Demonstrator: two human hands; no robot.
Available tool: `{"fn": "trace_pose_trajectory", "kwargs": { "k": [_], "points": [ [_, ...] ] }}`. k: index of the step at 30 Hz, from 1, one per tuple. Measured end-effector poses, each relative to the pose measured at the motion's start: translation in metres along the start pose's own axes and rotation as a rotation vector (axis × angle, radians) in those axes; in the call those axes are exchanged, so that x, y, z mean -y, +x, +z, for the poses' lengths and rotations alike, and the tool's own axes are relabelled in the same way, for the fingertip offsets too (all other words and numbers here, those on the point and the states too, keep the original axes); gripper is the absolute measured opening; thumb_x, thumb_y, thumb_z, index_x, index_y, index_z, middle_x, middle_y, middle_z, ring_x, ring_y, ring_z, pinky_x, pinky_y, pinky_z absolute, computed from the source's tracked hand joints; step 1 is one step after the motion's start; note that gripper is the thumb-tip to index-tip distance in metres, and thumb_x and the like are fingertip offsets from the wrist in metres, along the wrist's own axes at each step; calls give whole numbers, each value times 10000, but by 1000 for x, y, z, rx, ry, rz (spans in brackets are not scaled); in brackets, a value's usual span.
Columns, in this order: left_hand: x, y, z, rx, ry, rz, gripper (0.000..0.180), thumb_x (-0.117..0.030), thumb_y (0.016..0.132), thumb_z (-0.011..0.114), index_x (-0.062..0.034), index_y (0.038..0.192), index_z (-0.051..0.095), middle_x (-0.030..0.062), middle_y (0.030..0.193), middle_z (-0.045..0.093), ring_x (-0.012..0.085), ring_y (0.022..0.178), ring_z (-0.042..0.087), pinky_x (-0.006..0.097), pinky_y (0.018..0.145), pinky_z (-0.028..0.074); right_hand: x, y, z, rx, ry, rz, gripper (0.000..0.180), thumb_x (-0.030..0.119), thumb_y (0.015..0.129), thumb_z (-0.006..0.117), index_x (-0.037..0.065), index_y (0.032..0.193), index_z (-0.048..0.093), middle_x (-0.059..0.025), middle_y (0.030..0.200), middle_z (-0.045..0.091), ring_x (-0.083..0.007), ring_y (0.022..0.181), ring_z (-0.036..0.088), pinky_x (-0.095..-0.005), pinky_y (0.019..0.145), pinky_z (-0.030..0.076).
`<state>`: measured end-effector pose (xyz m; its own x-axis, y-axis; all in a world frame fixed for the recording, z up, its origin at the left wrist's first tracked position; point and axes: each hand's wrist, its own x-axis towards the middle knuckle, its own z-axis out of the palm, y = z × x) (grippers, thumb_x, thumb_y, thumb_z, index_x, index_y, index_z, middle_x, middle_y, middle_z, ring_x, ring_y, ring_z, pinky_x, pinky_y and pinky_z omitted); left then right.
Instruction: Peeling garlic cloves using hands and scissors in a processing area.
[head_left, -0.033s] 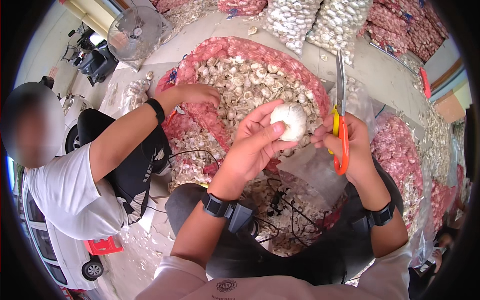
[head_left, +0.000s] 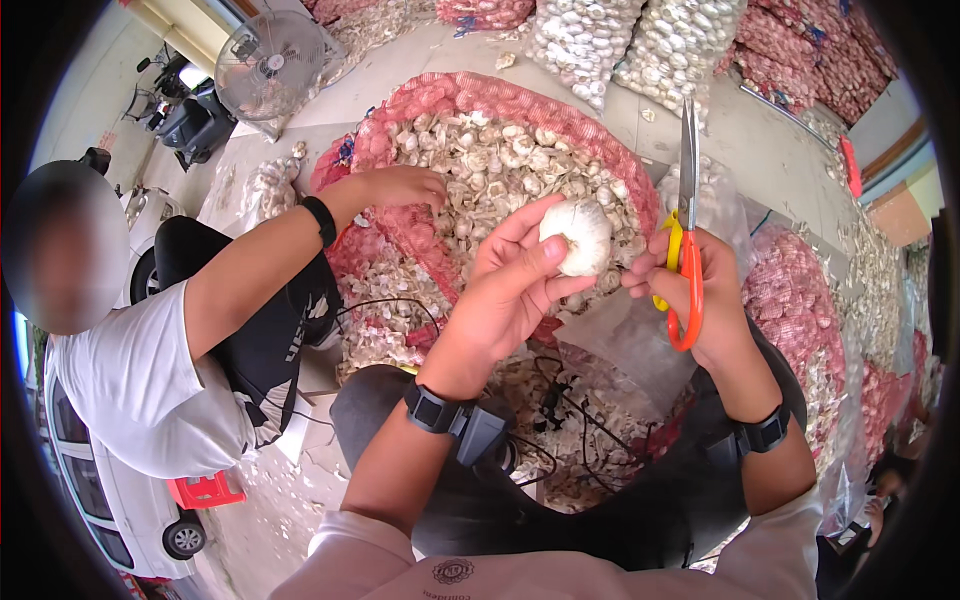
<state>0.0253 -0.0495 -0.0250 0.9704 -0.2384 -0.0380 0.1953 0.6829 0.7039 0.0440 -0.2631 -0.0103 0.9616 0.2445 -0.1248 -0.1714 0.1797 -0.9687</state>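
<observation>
A whole white garlic bulb [head_left: 582,237] is in my left hand [head_left: 510,275], with the thumb across its near side and the fingers behind it. To the right, my right hand [head_left: 700,285] has its fingers through the handles of a pair of scissors [head_left: 688,250], one orange and one yellow. The blades point up and away, lying close together. My right fingertips are pinched near the bulb, a small gap from it; whether they hold a scrap of peel I cannot tell. Beyond both hands lies an opened red mesh sack [head_left: 480,88] full of garlic [head_left: 500,150].
A co-worker's hand [head_left: 405,187] reaches into the sack from the left. A clear plastic bag [head_left: 625,350] hangs between my knees, near black cables [head_left: 570,410]. Filled garlic bags [head_left: 580,45] stand at the back, a fan [head_left: 270,65] back left, a red stool [head_left: 207,490] lower left.
The garlic bulb has turned slightly in my left hand. My scissors have tipped a little to the right. The co-worker's hand has shifted slightly rightward over the sack.
</observation>
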Motion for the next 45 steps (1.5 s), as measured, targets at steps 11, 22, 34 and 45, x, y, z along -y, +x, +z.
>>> {"fn": "trace_pose_trajectory", "kwargs": {
  "k": [11, 22, 34, 45],
  "points": [
    [6, 15, 11, -91, -21, -11, 469, -152, 953, 592, -32, 1377, 431, 122, 1181, 624, 253, 1048, 652, 284, 835, 583, 14, -3, 8, -149, 73, 122, 246, 139, 857, 690, -13, 1008, 569, -125, 885, 661, -206, 735, 685, -282, 647, 545],
    [46, -26, -12, 853, 1083, -714, 459, -224, 780, 769, -26, 1167, 626, 86, 993, 660, 155, 873, 632, 307, 763, 509, 23, 13, 7, -128, 240, 127, 353, 216, 811, 730, -28, 1033, 603, -117, 926, 643, -213, 810, 660, -323, 692, 532],
    [242, -8, -52, 36, 456, 7, 539, -230, 999, 448, -102, 1483, 246, 136, 1515, 297, 282, 1351, 373, 390, 1103, 331, 4, 6, 65, 19, 309, 193, 167, 132, 790, 662, -13, 809, 581, -76, 736, 615, -154, 613, 636, -274, 534, 505],
    [97, -45, -146, 333, 1961, -350, 418, -180, 833, 599, -188, 1250, 584, 76, 1198, 622, 256, 1129, 588, 397, 934, 481, -10, 2, 104, 224, 131, 285, 257, 190, 838, 696, -5, 945, 569, -79, 809, 653, -146, 665, 664, -250, 555, 521]
  ]
}}
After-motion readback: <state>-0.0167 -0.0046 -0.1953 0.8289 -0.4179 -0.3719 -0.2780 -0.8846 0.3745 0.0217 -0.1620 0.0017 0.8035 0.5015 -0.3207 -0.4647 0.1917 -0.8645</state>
